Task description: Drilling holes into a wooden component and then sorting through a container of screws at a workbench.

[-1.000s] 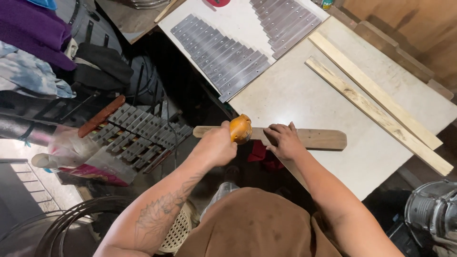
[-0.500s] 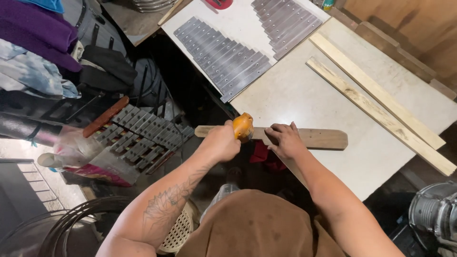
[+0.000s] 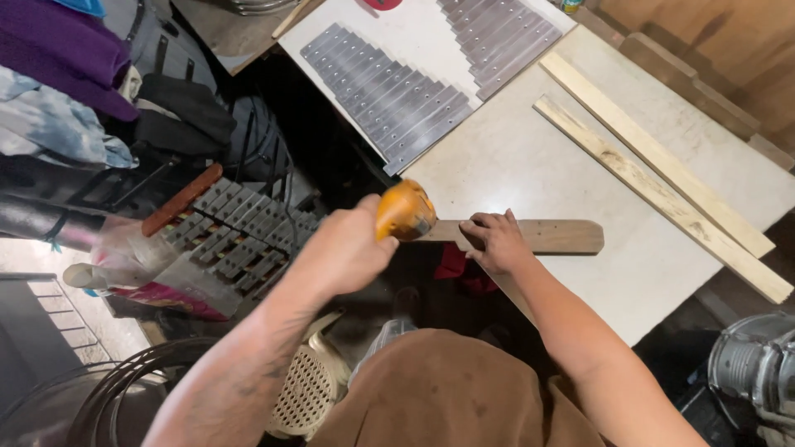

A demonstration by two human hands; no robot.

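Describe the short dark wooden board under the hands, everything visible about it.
The short dark wooden board is a flat brown strip with a rounded far end, lying across the pale table's near edge. The right hand presses down on it. The left hand holds an orange-handled tool over its near end, which is hidden.

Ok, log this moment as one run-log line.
left hand: grip shut on orange tool handle | right hand: flat on wooden board | board: lying on white table edge
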